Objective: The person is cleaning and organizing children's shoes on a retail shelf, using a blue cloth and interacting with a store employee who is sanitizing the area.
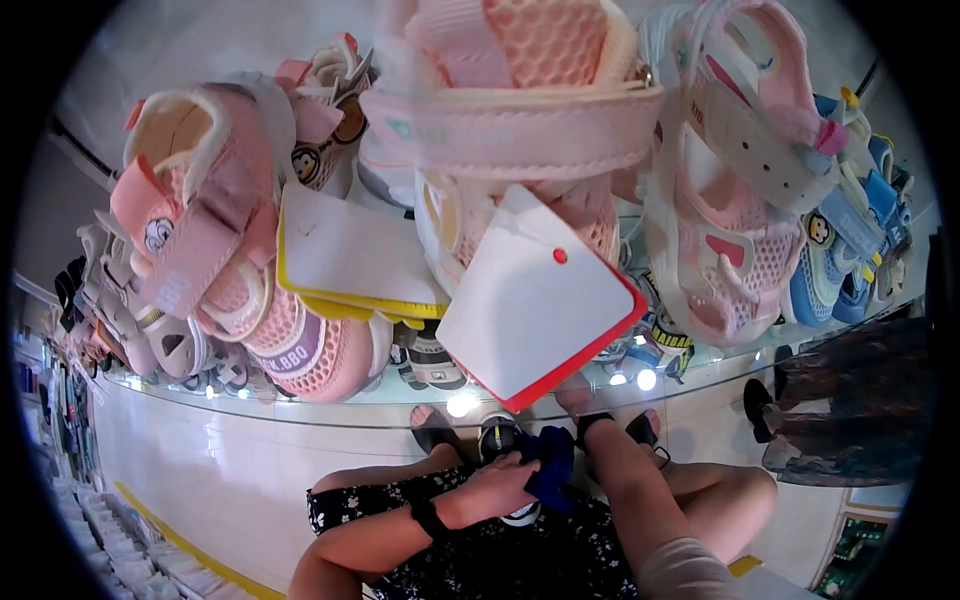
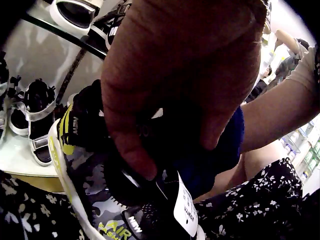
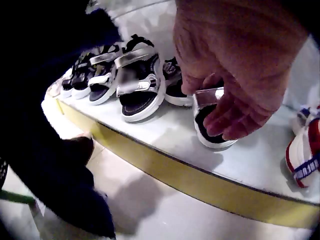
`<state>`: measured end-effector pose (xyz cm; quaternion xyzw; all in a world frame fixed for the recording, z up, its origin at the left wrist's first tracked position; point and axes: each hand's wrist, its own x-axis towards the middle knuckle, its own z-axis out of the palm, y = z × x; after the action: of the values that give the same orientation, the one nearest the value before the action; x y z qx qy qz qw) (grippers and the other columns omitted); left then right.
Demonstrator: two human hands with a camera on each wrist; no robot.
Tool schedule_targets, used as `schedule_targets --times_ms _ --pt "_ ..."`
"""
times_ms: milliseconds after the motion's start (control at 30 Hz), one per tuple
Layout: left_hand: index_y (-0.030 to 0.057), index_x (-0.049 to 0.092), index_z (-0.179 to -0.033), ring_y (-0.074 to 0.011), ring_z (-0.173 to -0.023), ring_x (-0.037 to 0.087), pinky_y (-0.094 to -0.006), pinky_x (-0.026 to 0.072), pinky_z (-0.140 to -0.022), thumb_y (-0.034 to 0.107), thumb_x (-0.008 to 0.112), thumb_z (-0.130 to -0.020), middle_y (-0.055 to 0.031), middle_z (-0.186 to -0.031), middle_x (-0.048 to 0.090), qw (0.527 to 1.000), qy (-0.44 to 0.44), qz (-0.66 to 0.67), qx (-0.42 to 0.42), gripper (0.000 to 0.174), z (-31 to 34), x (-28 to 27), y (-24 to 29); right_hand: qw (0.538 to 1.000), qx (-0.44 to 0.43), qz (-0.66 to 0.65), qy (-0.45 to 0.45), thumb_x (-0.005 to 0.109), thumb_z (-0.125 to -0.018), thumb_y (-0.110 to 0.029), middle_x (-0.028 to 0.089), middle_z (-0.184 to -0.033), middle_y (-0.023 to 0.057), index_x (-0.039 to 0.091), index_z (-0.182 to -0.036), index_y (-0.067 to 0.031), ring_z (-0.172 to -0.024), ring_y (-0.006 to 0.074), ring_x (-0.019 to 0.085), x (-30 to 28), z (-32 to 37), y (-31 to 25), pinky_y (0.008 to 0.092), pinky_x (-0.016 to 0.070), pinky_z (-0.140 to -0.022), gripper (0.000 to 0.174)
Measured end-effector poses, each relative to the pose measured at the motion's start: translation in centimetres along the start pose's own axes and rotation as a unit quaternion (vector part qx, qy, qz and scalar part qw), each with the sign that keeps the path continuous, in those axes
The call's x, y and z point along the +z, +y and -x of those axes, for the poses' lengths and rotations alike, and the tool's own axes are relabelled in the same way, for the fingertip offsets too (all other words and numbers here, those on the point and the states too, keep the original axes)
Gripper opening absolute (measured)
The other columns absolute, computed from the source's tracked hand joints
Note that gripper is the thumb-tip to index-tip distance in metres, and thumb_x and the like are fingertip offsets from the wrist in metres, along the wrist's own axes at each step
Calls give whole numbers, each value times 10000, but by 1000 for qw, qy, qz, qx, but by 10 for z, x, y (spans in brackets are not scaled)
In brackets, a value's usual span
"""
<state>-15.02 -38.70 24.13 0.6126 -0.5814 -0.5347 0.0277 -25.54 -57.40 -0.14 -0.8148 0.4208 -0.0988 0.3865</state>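
Observation:
My left hand (image 1: 500, 488), with a black band at the wrist, holds a child's camouflage shoe (image 2: 92, 172) over my lap. In the left wrist view its fingers curl down onto the shoe's dark upper, and a white price tag (image 2: 185, 207) hangs from it. Bunched blue cloth (image 1: 552, 465) lies against this hand and the shoe. Low at the display, my right hand (image 3: 240, 70) grips a child's sandal (image 3: 205, 127) with a silver strap, its fingers curled over the dark footbed. The head view shows that arm reaching forward, its hand mostly hidden behind a hanging tag.
Pink children's shoes (image 1: 320, 350) and a pale pink sandal (image 1: 740, 250) stand on a glass shelf close to the head, with a large white tag (image 1: 530, 300) hanging over its edge. More silver-strapped sandals (image 3: 140, 90) line the low white platform (image 3: 175, 135). Another person's patterned skirt (image 1: 850, 410) is at right.

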Motion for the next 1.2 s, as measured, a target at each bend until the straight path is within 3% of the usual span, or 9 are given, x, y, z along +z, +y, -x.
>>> schedule_targets --times_ms 100,133,233,267,300,400,533,767,1200 --pt "34 360 -1321 -394 -1224 355 -365 325 -1003 319 605 -810 -282 -1294 363 1000 -10 1 -8 634 1 -4 1 985 -148 69 52 501 -827 -244 609 -960 192 566 -1041 -75 -865 358 585 -8 4 5 442 457 -750 281" --pt "35 357 -1323 -391 -1223 358 -363 327 -1001 320 605 -810 -279 -1292 367 1000 -9 -1 -9 637 1 -3 1 991 -114 26 59 505 -829 -287 620 -969 168 574 -1056 -72 -862 349 595 -15 1 0 431 464 -769 320" --pt "39 385 -1295 -381 -1155 405 -363 356 -959 304 617 -793 -251 -1209 409 1000 27 4 4 613 -1 5 -7 943 -30 310 -114 503 -837 -339 595 -1070 158 570 -1094 -72 -975 345 560 -60 1 -36 449 422 -863 377" --pt "41 418 -1263 -377 -1091 446 -368 380 -921 284 629 -776 -231 -1128 444 998 62 10 18 584 -3 15 -14 977 -123 108 135 559 -805 -374 538 -1169 171 551 -1137 -71 -1094 347 486 -29 -14 2 482 351 -943 449" --pt "43 452 -1232 -372 -1026 486 -373 403 -884 265 641 -759 -212 -1048 479 995 97 14 31 555 -2 16 -15 971 -131 110 167 560 -804 -375 537 -1170 172 550 -1137 -71 -1096 347 484 -28 -13 3 482 350 -944 451" --pt "29 393 -1291 -361 -1212 382 -338 327 -1003 328 600 -807 -236 -1265 422 1000 -15 17 -10 605 -4 3 -9 976 -78 127 157 564 -801 -376 535 -1173 173 548 -1139 -71 -1100 348 480 -32 -9 -2 483 346 -946 456" --pt "7 426 -1242 -362 -1106 458 -362 376 -927 311 608 -796 -206 -1130 488 995 86 -18 41 569 -11 30 -25 982 -49 112 142 570 -796 -377 531 -1177 174 546 -1142 -71 -1106 348 475 -43 10 -10 484 342 -950 462" --pt "35 391 -1296 -422 -1149 405 -388 362 -957 267 591 -777 -280 -1234 394 997 27 71 0 603 -16 20 -22 987 -12 89 132 579 -789 -379 524 -1184 175 542 -1147 -71 -1116 349 465 -63 38 -13 487 333 -956 474" --pt "82 475 -1195 -392 -1177 392 -395 325 -1018 275 584 -820 -118 -1217 498 992 -18 122 18 435 -14 8 -8 988 25 87 127 596 -775 -384 512 -1198 179 534 -1156 -70 -1134 352 447 -84 71 -11 491 318 -967 498"
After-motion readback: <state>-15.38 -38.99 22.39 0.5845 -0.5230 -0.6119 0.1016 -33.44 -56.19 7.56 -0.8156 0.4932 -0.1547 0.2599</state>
